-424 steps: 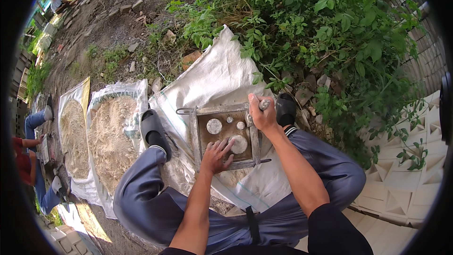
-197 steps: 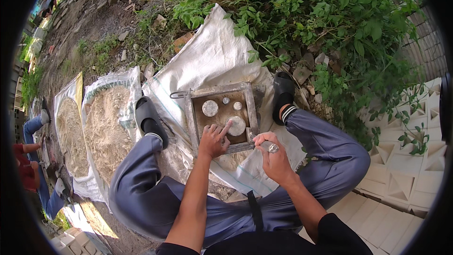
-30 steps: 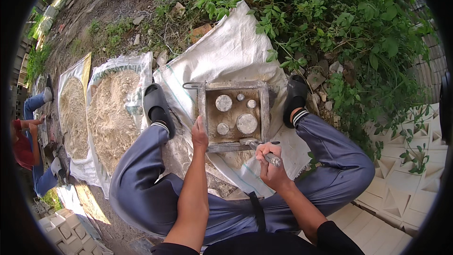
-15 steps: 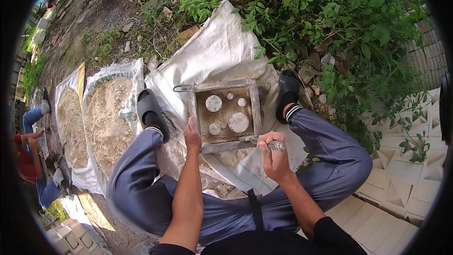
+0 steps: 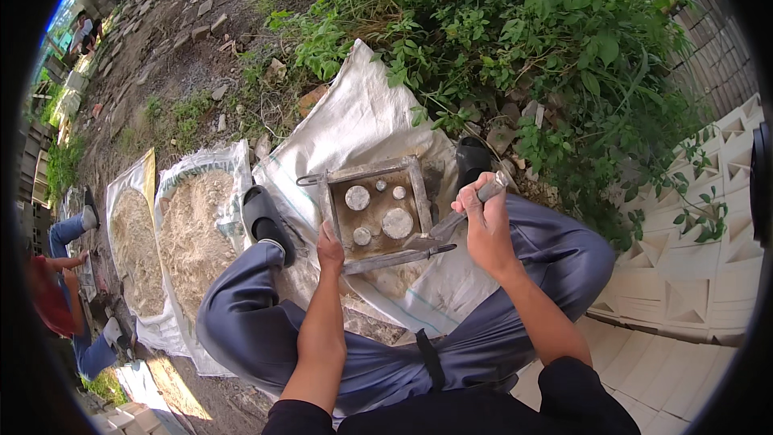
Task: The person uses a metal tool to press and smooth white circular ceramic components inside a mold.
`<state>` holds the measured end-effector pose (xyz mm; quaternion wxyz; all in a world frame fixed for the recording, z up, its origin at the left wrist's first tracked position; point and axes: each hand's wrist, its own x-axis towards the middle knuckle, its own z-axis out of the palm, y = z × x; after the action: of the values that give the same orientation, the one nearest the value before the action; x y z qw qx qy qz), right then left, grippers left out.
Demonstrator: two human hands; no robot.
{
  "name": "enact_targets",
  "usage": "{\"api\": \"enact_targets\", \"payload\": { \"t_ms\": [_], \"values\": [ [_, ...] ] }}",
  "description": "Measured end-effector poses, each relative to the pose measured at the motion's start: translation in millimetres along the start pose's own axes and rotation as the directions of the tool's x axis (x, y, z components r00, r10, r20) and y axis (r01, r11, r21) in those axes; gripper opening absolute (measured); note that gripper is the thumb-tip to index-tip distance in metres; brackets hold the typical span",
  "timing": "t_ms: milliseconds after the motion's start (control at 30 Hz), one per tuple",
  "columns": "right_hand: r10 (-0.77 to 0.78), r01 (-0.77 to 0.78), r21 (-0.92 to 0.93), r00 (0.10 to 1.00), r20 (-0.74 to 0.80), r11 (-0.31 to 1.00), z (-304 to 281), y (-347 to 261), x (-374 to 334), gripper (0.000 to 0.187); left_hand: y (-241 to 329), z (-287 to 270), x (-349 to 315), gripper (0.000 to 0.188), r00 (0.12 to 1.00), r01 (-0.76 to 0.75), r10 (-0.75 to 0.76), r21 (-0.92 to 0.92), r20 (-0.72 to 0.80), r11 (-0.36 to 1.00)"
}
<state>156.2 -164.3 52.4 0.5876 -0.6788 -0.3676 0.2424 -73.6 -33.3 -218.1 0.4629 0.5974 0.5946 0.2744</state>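
On a white sack (image 5: 362, 105) between my feet sits a square grey frame (image 5: 370, 171). Packed sand-coloured material fills it, with several round pale discs of different sizes, the largest disc (image 5: 397, 223) near the right. My left hand (image 5: 329, 248) grips the frame's near left corner, fingers closed round the edge. In my right hand (image 5: 486, 229) is a long metal tool (image 5: 449, 224) with a thick round handle, its fingers wrapped round it. The tool slants down left to the near right corner. There the near bar (image 5: 394, 260) sticks out past the right wall.
Two opened sacks of pale powder (image 5: 197, 234) lie at the left. Beyond them a person in a red top (image 5: 52, 298) sits. Green plants (image 5: 515, 40) crowd the far right, and pale patterned tiles (image 5: 668, 274) stand at the right. My sandalled feet flank the frame.
My right hand has moved up and right, turning the tool from lying along the near bar to slanting. The near bar now juts out at the right corner. My left hand keeps its place on the frame.
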Motion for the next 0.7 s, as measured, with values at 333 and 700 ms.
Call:
{"api": "enact_targets", "payload": {
  "t_ms": [333, 700],
  "values": [
    [0.553, -0.376, -0.635, 0.828, 0.098, 0.675, -2, 98, 25, 0.062, 30, -42, 16, 0.057, 0.984, 0.008, -0.107, 0.56, 0.145, 0.828],
    [0.633, -0.374, -0.827, 0.774, -0.029, 0.42, -6, 248, -1, 0.052, 13, -40, 15, 0.072, 0.98, 0.129, -0.186, 0.487, 0.072, 0.864]
  ]
}}
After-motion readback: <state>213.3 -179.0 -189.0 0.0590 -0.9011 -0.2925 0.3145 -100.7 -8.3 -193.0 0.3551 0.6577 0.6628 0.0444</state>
